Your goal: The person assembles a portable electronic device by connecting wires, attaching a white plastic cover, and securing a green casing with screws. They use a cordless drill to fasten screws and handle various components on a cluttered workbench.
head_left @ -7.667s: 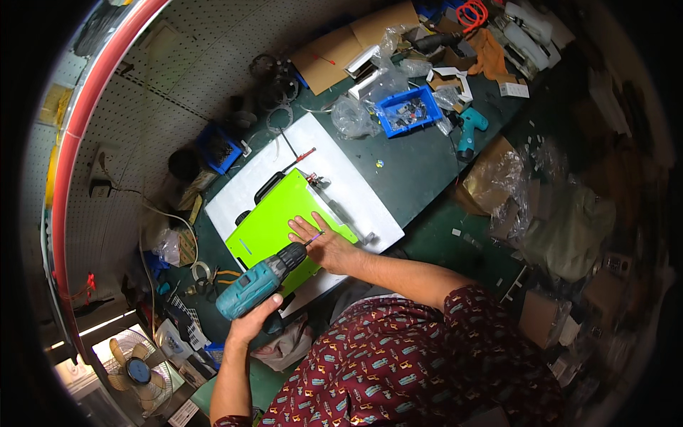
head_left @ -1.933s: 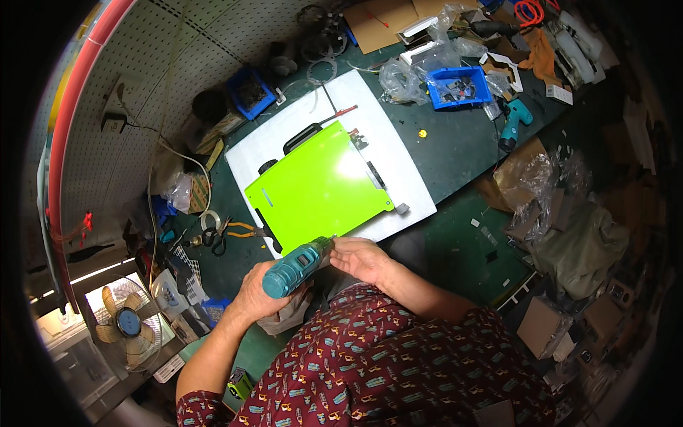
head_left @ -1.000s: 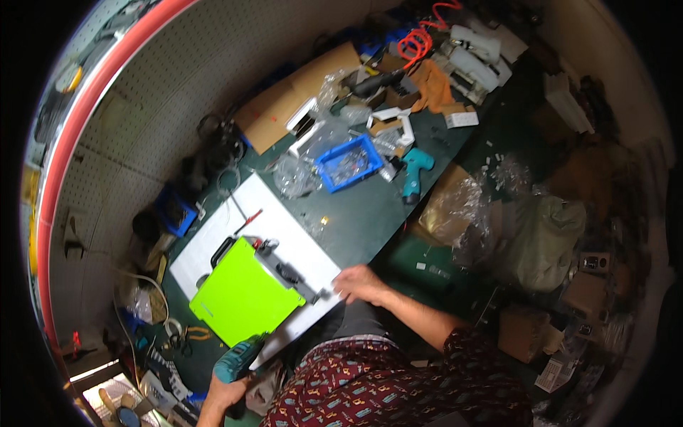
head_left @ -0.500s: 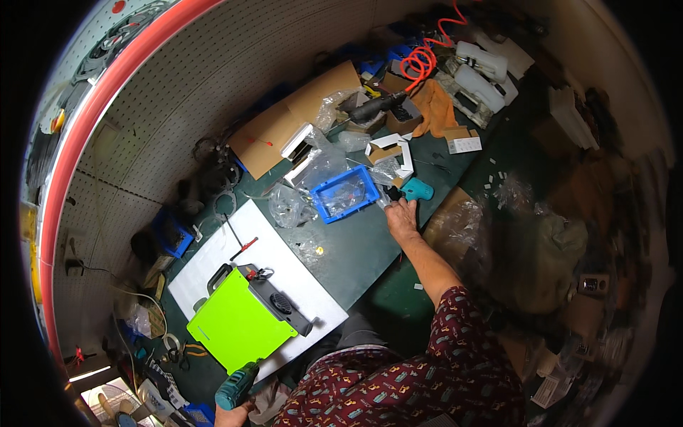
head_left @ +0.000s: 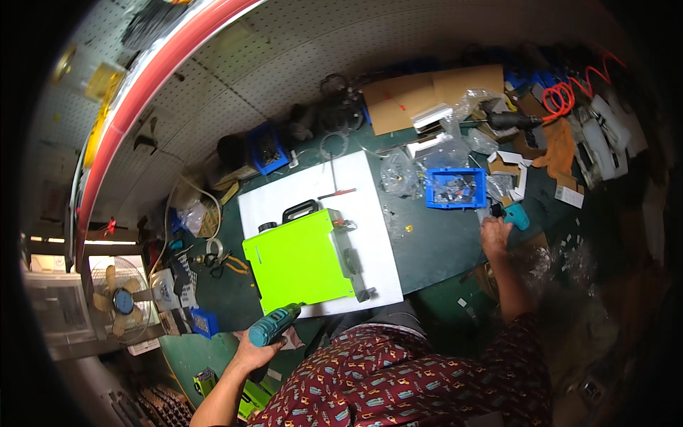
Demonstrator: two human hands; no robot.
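Observation:
My left hand is wrapped round the grip of a teal and black cordless drill. The drill's tip points at the near edge of a bright green box-shaped case with a black handle and dark end panel. Under the case is a white foam sheet. Out to the right, my right hand reaches to the bench with its fingers bent down, between a blue bin and a second teal tool. Whatever its fingertips pinch there is too small to make out.
Clear plastic bags, flattened cardboard and open white boxes crowd the back. A coiled red air hose hangs at the far right. Pliers and a fan are on the left.
My view has swung left, shifting the bench contents rightward in the picture. More of my left forearm and the drill shows. My right hand stays beside the blue bin and second teal tool.

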